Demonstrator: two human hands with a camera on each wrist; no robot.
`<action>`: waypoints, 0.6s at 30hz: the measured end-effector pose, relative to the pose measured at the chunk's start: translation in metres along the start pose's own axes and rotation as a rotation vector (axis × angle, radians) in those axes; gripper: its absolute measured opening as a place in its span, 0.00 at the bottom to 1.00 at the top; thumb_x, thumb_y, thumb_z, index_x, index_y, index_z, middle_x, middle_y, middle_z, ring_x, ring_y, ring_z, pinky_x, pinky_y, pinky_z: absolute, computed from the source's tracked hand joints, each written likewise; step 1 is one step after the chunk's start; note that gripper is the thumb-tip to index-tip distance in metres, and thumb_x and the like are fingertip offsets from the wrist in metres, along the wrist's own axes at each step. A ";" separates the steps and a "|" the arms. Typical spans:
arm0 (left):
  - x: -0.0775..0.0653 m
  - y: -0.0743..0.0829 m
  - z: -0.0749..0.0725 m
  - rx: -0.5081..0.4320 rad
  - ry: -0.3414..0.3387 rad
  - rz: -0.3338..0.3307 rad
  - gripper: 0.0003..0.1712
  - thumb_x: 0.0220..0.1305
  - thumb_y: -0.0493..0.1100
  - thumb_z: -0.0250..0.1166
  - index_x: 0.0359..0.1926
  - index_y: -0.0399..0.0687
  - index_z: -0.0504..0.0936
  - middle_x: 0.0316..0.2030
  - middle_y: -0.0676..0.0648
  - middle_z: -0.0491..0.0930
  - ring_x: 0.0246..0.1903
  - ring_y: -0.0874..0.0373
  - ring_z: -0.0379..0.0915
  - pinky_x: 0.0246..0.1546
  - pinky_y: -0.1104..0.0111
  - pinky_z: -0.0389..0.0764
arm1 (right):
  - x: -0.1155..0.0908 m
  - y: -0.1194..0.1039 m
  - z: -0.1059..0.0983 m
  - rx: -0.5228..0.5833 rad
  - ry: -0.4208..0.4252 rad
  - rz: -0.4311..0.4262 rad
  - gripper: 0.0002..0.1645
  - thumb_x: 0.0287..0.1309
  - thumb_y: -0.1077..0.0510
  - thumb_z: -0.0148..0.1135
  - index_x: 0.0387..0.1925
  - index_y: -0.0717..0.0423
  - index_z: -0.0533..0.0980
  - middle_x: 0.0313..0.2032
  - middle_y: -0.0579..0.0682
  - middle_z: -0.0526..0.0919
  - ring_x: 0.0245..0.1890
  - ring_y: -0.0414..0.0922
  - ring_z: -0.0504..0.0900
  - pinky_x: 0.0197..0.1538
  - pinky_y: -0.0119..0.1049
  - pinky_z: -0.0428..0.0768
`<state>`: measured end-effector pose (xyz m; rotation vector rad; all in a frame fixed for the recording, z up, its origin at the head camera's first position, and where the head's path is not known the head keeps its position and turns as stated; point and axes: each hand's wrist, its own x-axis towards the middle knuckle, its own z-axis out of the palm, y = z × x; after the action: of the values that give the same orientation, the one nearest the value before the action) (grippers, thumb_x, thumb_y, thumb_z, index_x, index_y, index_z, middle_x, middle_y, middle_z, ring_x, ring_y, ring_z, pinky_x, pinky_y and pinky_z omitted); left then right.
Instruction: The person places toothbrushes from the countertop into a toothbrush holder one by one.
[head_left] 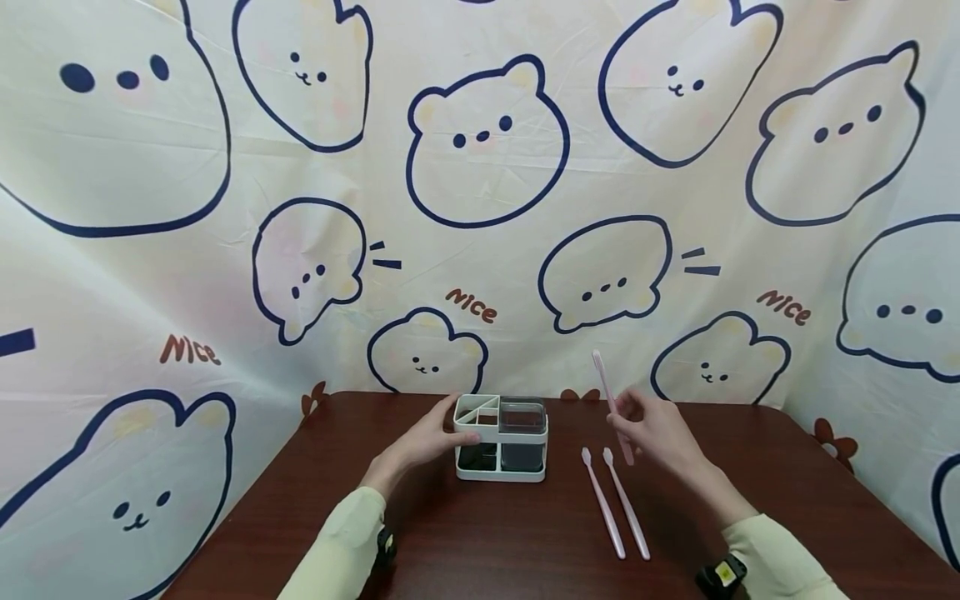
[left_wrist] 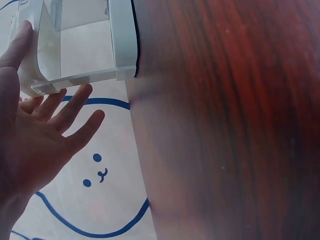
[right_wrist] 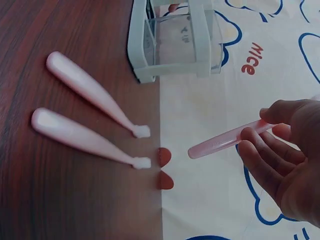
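A toothbrush holder (head_left: 501, 435), pale grey-green with see-through parts and divided top slots, stands at the back of the table. My left hand (head_left: 426, 435) holds its left side, the thumb on the front rim; in the left wrist view the other fingers (left_wrist: 75, 107) reach along its side. To the right, my right hand (head_left: 654, 423) pinches a pink toothbrush (right_wrist: 220, 142) by its handle. That brush is raised above the table, its bristle end up. Two more pink toothbrushes, a left one (head_left: 603, 504) and a right one (head_left: 627, 504), lie side by side in front of it.
The dark brown wooden table (head_left: 525, 550) ends at the back against a pale cloth (head_left: 480, 275) printed with cartoon animal faces. Cloth also hangs at both sides. Dark devices are strapped on both wrists, one on the right (head_left: 723, 575).
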<state>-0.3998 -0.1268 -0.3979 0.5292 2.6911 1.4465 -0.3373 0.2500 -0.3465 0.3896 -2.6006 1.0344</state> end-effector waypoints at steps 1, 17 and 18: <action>0.000 0.000 0.000 0.004 0.001 0.003 0.55 0.56 0.63 0.71 0.77 0.53 0.54 0.73 0.43 0.59 0.68 0.45 0.61 0.68 0.41 0.63 | 0.001 -0.002 0.000 0.001 0.007 -0.010 0.09 0.64 0.56 0.64 0.42 0.54 0.74 0.27 0.51 0.82 0.20 0.46 0.81 0.24 0.35 0.81; -0.003 0.005 0.000 -0.008 -0.014 0.001 0.54 0.56 0.63 0.71 0.76 0.56 0.53 0.74 0.43 0.55 0.70 0.44 0.56 0.70 0.38 0.56 | 0.016 -0.038 0.009 0.045 0.124 -0.150 0.10 0.60 0.57 0.69 0.40 0.54 0.77 0.31 0.51 0.86 0.28 0.46 0.83 0.23 0.31 0.81; -0.003 0.005 0.000 -0.005 -0.011 -0.003 0.54 0.56 0.63 0.71 0.76 0.56 0.53 0.74 0.43 0.55 0.70 0.44 0.55 0.70 0.37 0.56 | 0.017 -0.040 0.009 0.043 0.131 -0.159 0.10 0.60 0.57 0.69 0.40 0.54 0.77 0.31 0.51 0.86 0.28 0.46 0.83 0.23 0.30 0.81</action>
<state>-0.3959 -0.1252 -0.3942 0.5316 2.6775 1.4450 -0.3397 0.2133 -0.3219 0.5125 -2.3925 1.0269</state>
